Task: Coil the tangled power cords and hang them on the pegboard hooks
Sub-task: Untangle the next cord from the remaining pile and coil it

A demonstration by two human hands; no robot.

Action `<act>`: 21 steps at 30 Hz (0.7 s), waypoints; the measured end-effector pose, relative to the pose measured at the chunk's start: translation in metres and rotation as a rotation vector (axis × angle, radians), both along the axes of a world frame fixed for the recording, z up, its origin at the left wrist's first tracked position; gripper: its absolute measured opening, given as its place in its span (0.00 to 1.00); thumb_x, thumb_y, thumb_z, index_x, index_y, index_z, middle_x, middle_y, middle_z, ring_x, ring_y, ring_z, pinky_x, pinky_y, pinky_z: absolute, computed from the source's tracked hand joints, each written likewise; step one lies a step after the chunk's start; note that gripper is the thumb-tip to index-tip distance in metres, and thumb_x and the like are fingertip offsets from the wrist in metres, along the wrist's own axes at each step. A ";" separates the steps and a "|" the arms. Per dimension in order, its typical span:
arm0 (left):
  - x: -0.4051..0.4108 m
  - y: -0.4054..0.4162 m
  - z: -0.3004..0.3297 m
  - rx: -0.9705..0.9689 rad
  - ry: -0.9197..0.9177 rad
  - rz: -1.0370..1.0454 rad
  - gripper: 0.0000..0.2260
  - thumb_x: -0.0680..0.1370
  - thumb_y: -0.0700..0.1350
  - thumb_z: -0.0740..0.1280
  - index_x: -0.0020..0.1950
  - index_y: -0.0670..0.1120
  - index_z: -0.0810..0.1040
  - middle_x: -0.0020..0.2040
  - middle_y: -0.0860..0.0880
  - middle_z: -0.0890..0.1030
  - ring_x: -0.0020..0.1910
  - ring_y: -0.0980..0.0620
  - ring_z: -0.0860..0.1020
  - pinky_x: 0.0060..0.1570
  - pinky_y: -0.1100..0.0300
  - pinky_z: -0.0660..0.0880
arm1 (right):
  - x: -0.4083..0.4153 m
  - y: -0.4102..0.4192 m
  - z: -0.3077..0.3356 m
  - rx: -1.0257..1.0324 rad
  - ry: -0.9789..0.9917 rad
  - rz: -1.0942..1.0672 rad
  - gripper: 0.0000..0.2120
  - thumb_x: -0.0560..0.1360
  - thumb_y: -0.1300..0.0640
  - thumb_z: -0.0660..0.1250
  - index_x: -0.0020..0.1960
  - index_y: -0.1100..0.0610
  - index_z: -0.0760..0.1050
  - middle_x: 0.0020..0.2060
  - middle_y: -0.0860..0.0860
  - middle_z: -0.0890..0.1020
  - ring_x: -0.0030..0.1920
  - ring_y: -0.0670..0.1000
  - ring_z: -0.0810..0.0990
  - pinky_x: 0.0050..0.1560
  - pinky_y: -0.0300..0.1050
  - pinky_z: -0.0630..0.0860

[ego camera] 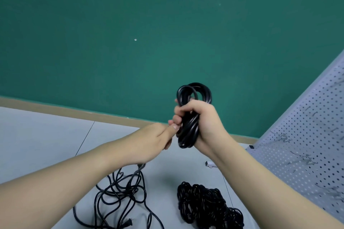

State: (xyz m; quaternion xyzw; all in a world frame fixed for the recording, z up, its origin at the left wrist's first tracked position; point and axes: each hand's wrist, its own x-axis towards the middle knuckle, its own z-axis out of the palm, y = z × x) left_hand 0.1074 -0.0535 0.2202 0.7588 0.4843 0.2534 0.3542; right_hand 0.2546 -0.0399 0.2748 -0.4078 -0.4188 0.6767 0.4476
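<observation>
**Coil gripped upright while the loose end is worked in**

The right hand (202, 119) is clenched round the middle of a black cord coil (192, 109), holding it upright in the air so the loops stand above the fist and hang just below it; squeezing at the waist keeps the turns from springing apart. The left hand (154, 141) sits just beside it, its thumb against the lower loops and its fingers (168, 144) curled, apparently pinching a strand. Exactly what they hold is hidden, though a cord trails down from under this hand toward the floor.

Below on the floor (46, 135), a loose tangle of cord (119, 197) lies at near left, and a denser black bundle (206, 208) at near right, both still waiting. The pegboard (307, 135) with its bare hooks (284, 138) leans at the right, close to the coil-holding hand, so hanging looks like a short reach once the tail is secured.
</observation>
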 end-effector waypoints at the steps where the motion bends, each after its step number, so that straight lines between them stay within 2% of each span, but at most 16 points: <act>1: 0.002 -0.002 -0.001 0.005 -0.018 0.000 0.26 0.86 0.59 0.48 0.34 0.49 0.68 0.29 0.54 0.70 0.30 0.54 0.68 0.39 0.56 0.72 | 0.004 0.004 0.003 -0.002 0.053 -0.034 0.02 0.73 0.65 0.60 0.44 0.59 0.69 0.29 0.53 0.68 0.27 0.51 0.69 0.36 0.46 0.71; 3: 0.008 -0.008 -0.007 -0.020 -0.022 -0.005 0.25 0.86 0.60 0.48 0.35 0.48 0.67 0.31 0.54 0.70 0.31 0.54 0.68 0.40 0.56 0.70 | 0.015 0.011 0.011 0.011 0.121 -0.097 0.05 0.75 0.64 0.57 0.48 0.59 0.70 0.31 0.50 0.65 0.28 0.49 0.64 0.34 0.45 0.68; 6: 0.013 -0.008 -0.016 -0.107 0.061 -0.005 0.25 0.86 0.61 0.47 0.39 0.47 0.70 0.36 0.51 0.74 0.35 0.52 0.71 0.40 0.58 0.69 | 0.039 0.021 0.022 0.049 0.172 -0.224 0.05 0.76 0.63 0.56 0.47 0.58 0.70 0.32 0.49 0.64 0.28 0.48 0.62 0.33 0.43 0.67; 8: 0.009 -0.004 -0.016 -0.111 0.116 -0.018 0.25 0.86 0.60 0.48 0.40 0.46 0.70 0.37 0.50 0.73 0.36 0.51 0.70 0.40 0.57 0.68 | 0.053 0.026 0.025 0.062 0.158 -0.316 0.03 0.75 0.62 0.57 0.47 0.58 0.69 0.32 0.49 0.65 0.28 0.49 0.62 0.32 0.43 0.67; 10: 0.003 0.001 -0.010 -0.068 0.149 -0.045 0.23 0.87 0.59 0.50 0.40 0.46 0.67 0.37 0.48 0.69 0.35 0.50 0.67 0.40 0.55 0.66 | 0.061 0.030 0.021 0.073 0.068 -0.371 0.02 0.74 0.60 0.60 0.46 0.56 0.67 0.31 0.49 0.66 0.28 0.49 0.63 0.33 0.43 0.66; 12: -0.005 0.003 -0.002 0.002 0.243 -0.082 0.22 0.86 0.58 0.53 0.38 0.46 0.64 0.35 0.48 0.68 0.33 0.50 0.64 0.37 0.54 0.65 | 0.064 0.033 0.013 0.066 -0.111 -0.387 0.07 0.70 0.56 0.66 0.44 0.55 0.68 0.29 0.49 0.68 0.27 0.49 0.65 0.34 0.46 0.65; 15: -0.021 0.005 0.012 0.112 0.371 -0.089 0.22 0.84 0.60 0.59 0.36 0.47 0.67 0.31 0.51 0.70 0.30 0.51 0.66 0.34 0.54 0.67 | 0.063 0.032 0.011 0.006 -0.244 -0.336 0.12 0.66 0.51 0.71 0.42 0.54 0.70 0.29 0.49 0.70 0.29 0.51 0.66 0.37 0.48 0.63; 18: -0.038 0.006 0.032 0.169 0.373 -0.062 0.18 0.82 0.59 0.64 0.38 0.50 0.70 0.32 0.52 0.72 0.31 0.54 0.68 0.35 0.54 0.69 | 0.067 0.033 0.022 -0.023 -0.093 -0.335 0.09 0.73 0.53 0.69 0.42 0.56 0.70 0.31 0.50 0.69 0.27 0.50 0.67 0.32 0.45 0.67; 21: -0.046 0.013 0.044 0.184 0.337 -0.021 0.17 0.82 0.60 0.63 0.39 0.50 0.74 0.31 0.53 0.73 0.30 0.55 0.67 0.34 0.56 0.67 | 0.073 0.035 0.039 -0.010 -0.003 -0.364 0.09 0.76 0.54 0.65 0.43 0.57 0.69 0.29 0.50 0.68 0.26 0.50 0.66 0.29 0.42 0.69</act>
